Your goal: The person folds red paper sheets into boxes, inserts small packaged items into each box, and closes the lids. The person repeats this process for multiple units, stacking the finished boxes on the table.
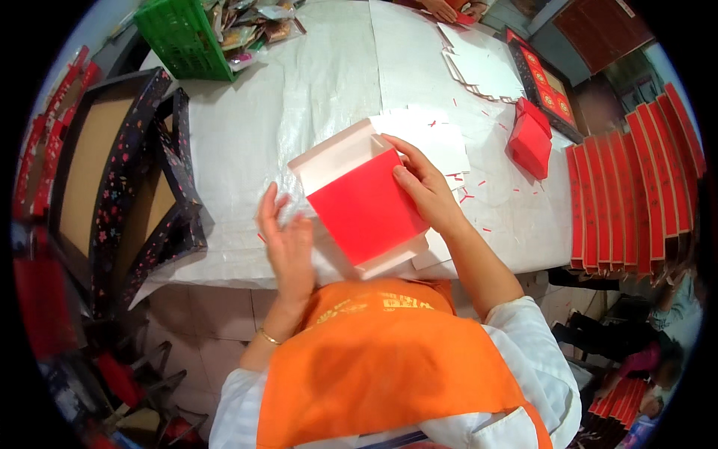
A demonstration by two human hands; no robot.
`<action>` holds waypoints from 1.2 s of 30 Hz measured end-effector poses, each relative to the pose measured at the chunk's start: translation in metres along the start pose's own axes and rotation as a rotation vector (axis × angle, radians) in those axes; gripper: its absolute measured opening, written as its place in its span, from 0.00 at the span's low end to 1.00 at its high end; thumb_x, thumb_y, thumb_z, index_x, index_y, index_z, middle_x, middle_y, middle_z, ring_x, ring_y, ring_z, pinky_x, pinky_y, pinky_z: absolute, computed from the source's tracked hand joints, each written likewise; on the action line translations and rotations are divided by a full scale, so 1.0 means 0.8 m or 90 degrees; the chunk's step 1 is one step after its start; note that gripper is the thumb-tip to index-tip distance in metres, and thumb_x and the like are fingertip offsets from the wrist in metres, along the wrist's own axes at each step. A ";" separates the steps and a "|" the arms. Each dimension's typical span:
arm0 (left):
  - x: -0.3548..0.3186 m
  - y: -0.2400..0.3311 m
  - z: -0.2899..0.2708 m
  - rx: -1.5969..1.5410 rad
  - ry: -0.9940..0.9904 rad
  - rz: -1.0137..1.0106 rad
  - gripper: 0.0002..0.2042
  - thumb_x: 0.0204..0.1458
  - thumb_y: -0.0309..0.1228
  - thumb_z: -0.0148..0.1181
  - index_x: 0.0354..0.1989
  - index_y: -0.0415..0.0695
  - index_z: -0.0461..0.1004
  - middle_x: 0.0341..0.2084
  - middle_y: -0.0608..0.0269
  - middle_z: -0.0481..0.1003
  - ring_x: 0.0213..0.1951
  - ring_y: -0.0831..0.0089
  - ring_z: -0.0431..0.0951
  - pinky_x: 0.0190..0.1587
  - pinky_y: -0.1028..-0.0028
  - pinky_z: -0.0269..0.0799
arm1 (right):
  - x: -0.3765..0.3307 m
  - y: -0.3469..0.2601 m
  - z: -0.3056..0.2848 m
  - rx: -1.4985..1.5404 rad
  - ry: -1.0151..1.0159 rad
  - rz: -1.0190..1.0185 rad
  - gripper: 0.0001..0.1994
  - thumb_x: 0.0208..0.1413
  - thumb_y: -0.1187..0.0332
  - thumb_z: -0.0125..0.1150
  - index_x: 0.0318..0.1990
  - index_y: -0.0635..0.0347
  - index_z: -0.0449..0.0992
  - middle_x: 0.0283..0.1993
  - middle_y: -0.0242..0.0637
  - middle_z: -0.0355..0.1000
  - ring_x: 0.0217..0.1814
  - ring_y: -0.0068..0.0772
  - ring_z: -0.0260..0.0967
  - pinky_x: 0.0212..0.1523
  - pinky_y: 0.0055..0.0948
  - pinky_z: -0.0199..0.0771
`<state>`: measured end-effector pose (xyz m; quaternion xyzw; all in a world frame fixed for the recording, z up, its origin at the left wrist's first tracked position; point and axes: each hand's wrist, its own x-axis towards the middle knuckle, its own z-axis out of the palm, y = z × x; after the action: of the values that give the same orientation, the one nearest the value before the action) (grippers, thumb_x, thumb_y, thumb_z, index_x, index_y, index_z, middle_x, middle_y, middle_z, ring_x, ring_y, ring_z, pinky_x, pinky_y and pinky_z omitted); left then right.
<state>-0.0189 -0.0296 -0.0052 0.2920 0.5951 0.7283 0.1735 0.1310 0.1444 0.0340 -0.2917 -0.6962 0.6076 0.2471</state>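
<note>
Red cardboard box (pixel 368 208) sits in the person's two-handed working space, at the near middle of the table, tilted at an angle, its white-lined end open toward the far left and a pale flap sticking out at the near end. The right hand (pixel 425 183) grips its right side, thumb laid on the red face and the other fingers wrapped around the far edge. The left hand (pixel 289 243), slightly blurred, is just left of the box with fingers raised and spread loosely apart; whether it touches the box, I cannot tell. White card sheets (pixel 441 142) lie partly behind the box on the white table cover (pixel 321 90), with small red scraps (pixel 465 197) near them. Farther right are another pile of white card (pixel 482 63), a folded red piece (pixel 531 142) and a dark-edged tray (pixel 561 108); stacked red trays (pixel 636 194) stand at the right. Dark floral trays (pixel 101 202) lean at the left, and a green basket (pixel 183 39) stands at the far left beside small packets (pixel 243 34). Another person's hand (pixel 440 10) shows at the far edge.
</note>
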 end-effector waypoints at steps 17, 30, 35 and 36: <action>-0.003 -0.005 0.050 0.059 -0.215 0.044 0.15 0.71 0.36 0.43 0.32 0.41 0.67 0.28 0.72 0.67 0.30 0.83 0.63 0.37 0.79 0.63 | -0.082 0.005 -0.020 -0.172 0.173 -0.109 0.13 0.68 0.67 0.46 0.36 0.67 0.72 0.37 0.41 0.70 0.39 0.36 0.69 0.44 0.30 0.69; 0.016 0.032 0.093 -0.003 -0.207 -0.123 0.13 0.69 0.31 0.49 0.37 0.36 0.77 0.34 0.64 0.79 0.36 0.81 0.75 0.40 0.80 0.70 | -0.080 0.020 -0.027 -0.052 0.272 -0.027 0.08 0.67 0.72 0.52 0.47 0.64 0.75 0.43 0.42 0.76 0.42 0.36 0.75 0.45 0.31 0.73; 0.012 0.003 0.077 0.066 -0.298 -0.118 0.13 0.69 0.32 0.51 0.42 0.36 0.80 0.35 0.65 0.81 0.35 0.82 0.76 0.39 0.80 0.72 | -0.095 0.036 -0.032 -0.198 0.212 -0.053 0.10 0.68 0.70 0.52 0.46 0.63 0.79 0.43 0.41 0.77 0.42 0.34 0.74 0.45 0.28 0.73; 0.010 0.003 0.073 0.075 -0.311 -0.133 0.14 0.69 0.32 0.50 0.44 0.36 0.80 0.36 0.64 0.81 0.36 0.82 0.76 0.40 0.80 0.72 | -0.097 0.038 -0.034 -0.215 0.210 -0.088 0.10 0.69 0.70 0.51 0.45 0.64 0.79 0.42 0.39 0.77 0.41 0.30 0.73 0.44 0.26 0.73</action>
<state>0.0124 0.0196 0.0060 0.4057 0.6040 0.5786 0.3685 0.2083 0.1115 0.0087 -0.3760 -0.7563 0.4083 0.3462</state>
